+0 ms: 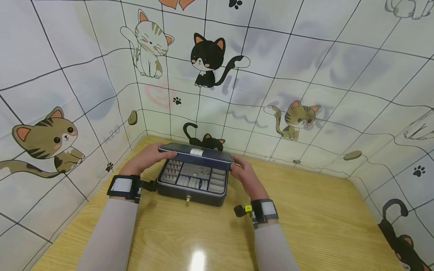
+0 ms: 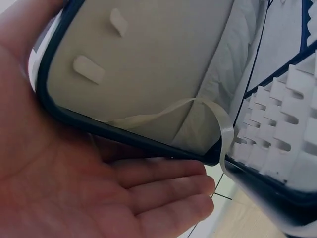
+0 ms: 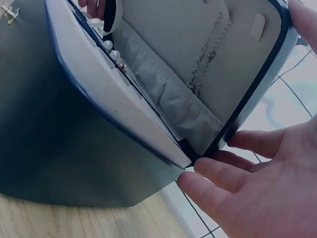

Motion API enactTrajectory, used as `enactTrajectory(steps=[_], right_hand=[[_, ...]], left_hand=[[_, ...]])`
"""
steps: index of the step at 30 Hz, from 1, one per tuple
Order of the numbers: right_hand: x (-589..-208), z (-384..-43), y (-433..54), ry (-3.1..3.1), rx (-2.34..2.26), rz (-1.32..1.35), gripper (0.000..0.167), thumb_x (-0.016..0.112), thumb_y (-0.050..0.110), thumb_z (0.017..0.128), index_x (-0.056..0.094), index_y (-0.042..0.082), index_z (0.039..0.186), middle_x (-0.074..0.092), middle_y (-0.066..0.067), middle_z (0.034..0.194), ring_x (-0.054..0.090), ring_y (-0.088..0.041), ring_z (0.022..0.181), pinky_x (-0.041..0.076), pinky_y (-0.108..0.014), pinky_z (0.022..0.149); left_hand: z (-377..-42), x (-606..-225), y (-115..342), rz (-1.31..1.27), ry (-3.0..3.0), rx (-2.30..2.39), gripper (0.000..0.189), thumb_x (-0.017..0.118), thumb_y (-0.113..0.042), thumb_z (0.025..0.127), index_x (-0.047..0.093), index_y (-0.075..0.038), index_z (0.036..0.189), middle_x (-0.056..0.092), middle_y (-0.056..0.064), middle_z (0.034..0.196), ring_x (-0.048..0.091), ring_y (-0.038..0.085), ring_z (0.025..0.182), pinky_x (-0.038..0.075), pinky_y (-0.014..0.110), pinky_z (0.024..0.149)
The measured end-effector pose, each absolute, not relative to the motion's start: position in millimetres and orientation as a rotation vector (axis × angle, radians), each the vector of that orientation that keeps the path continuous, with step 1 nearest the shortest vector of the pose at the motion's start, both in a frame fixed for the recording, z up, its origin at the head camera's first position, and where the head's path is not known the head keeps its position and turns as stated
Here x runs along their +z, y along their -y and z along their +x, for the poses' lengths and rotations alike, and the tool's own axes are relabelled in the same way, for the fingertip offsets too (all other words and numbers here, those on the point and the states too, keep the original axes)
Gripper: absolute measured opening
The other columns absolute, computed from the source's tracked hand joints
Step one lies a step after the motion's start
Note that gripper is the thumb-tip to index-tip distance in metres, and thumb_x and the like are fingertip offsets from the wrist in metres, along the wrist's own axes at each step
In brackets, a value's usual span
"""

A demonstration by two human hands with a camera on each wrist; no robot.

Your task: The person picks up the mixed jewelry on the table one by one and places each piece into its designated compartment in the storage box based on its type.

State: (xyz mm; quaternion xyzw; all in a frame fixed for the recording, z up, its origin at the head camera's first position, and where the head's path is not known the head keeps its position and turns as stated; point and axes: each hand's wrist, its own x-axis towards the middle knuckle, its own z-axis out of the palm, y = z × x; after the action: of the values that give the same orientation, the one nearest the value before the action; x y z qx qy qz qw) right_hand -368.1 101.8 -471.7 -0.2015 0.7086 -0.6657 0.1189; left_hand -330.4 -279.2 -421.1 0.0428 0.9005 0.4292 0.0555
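Observation:
A dark blue jewelry box (image 1: 203, 198) stands on the table with its lid (image 1: 213, 157) tilted partway up. My left hand (image 1: 147, 158) holds the lid's left end, thumb on the front edge; its other fingers extend along the lid's side in the left wrist view. At the opposite end, my right hand (image 1: 245, 177) holds the lid, thumb near the front corner and fingers along the side. Inside lie ring rolls (image 1: 188, 182), notched slots (image 1: 171, 171) and small compartments (image 1: 217, 181). A silver chain necklace (image 3: 199, 64) hangs inside the lid, above a gathered fabric pocket (image 3: 158, 89).
The wooden table (image 1: 305, 214) extends to the right and in front of the box. A cat-printed, gridded wall covering (image 1: 237, 98) rises close behind it. A pale ribbon (image 2: 226, 131) joins lid and base on the left. A small metal clasp (image 1: 188, 198) sits on the front.

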Motion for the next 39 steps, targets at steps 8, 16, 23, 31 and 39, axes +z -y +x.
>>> enactTrajectory(steps=[8, 16, 23, 31, 39], right_hand=[[-477, -369, -105, -2.069, -1.927, -0.680, 0.074, 0.064, 0.038, 0.096, 0.043, 0.006, 0.160, 0.048, -0.021, 0.160, 0.043, -0.040, 0.152, 0.039, -0.053, 0.121], [-495, -366, -103, -2.070, -1.993, -0.676, 0.083, 0.075, 0.039, 0.094, 0.039, 0.010, 0.163, 0.040, -0.014, 0.169, 0.037, -0.036, 0.158, 0.045, -0.041, 0.118], [-504, -363, -103, -2.097, -2.014, -0.726, 0.086, 0.077, 0.034, 0.092, 0.037, 0.010, 0.165, 0.034, -0.013, 0.173, 0.028, -0.036, 0.162, 0.034, -0.052, 0.125], [-509, -361, -104, -1.995, -2.058, -0.751, 0.092, 0.079, 0.019, 0.088, 0.031, 0.005, 0.166, 0.028, -0.015, 0.175, 0.024, -0.037, 0.164, 0.026, -0.055, 0.129], [-508, -358, -108, -1.965, -2.029, -0.789, 0.109, 0.092, 0.030, 0.081, 0.028, 0.004, 0.166, 0.024, -0.017, 0.176, 0.020, -0.040, 0.164, 0.024, -0.057, 0.128]], left_hand=[[-330, -424, 282, 0.206, -2.807, 1.255, 0.065, 0.071, -0.058, 0.091, 0.065, -0.004, 0.127, 0.072, 0.015, 0.116, 0.063, 0.032, 0.111, 0.049, 0.045, 0.099], [-326, -433, 284, 0.203, -2.859, 1.184, 0.076, 0.076, -0.058, 0.087, 0.062, -0.003, 0.138, 0.070, 0.016, 0.124, 0.063, 0.030, 0.111, 0.051, 0.045, 0.095], [-326, -436, 285, 0.193, -2.878, 1.098, 0.094, 0.084, -0.062, 0.078, 0.058, -0.002, 0.145, 0.071, 0.017, 0.128, 0.063, 0.032, 0.114, 0.052, 0.049, 0.098], [-326, -438, 284, 0.220, -2.884, 1.025, 0.094, 0.089, -0.062, 0.070, 0.062, -0.003, 0.137, 0.073, 0.013, 0.118, 0.064, 0.028, 0.105, 0.053, 0.044, 0.092], [-321, -436, 279, 0.233, -2.893, 0.959, 0.094, 0.093, -0.059, 0.064, 0.065, -0.001, 0.132, 0.074, 0.013, 0.118, 0.066, 0.029, 0.105, 0.054, 0.050, 0.096]])
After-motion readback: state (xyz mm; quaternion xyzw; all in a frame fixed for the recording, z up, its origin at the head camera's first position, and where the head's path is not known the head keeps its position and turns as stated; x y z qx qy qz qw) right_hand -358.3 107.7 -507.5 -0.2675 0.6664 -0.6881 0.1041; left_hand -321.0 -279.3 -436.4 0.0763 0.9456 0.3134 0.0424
